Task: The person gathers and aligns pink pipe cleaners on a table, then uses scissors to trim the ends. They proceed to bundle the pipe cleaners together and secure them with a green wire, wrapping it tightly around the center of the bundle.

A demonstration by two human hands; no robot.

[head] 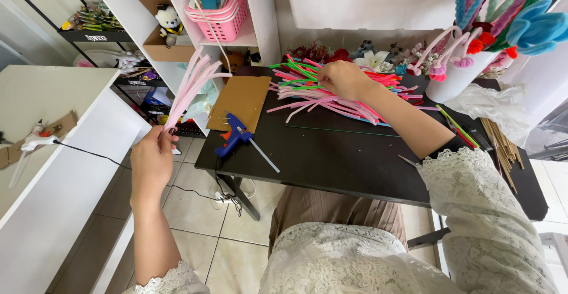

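A bunch of pale pink pipe cleaners [189, 87] is pinched at its lower end by the left hand [151, 164], held out beyond the left edge of the black table [331, 158], above the tiled floor [201, 235]. The stems fan upward and to the right, their tips reaching toward the white shelf unit [177, 10] and ending just over the brown cardboard sheet [239, 101]. The left hand is closed around the stems, fingers curled, with open air on every side of it between the table and the white counter [59, 169] at far left.

The right hand [343, 79] lies on a loose pile of pipe cleaners [331, 95], pink, green and red, spread across the back of the table. Its fingers press down into the pile; whether they grip any 1 stem I cannot tell.

A blue glue gun [235, 134] lies near the table's front-left corner, its nozzle rod pointing right, its cord dropping over the edge to the floor. The middle and front of the table top are bare black surface. At the right edge stand a white pot of pipe-cleaner flowers [458, 75], crumpled clear plastic [494, 107] and a bundle of wooden sticks [503, 143] overhanging the edge. A pink basket [225, 15] sits on the shelf.
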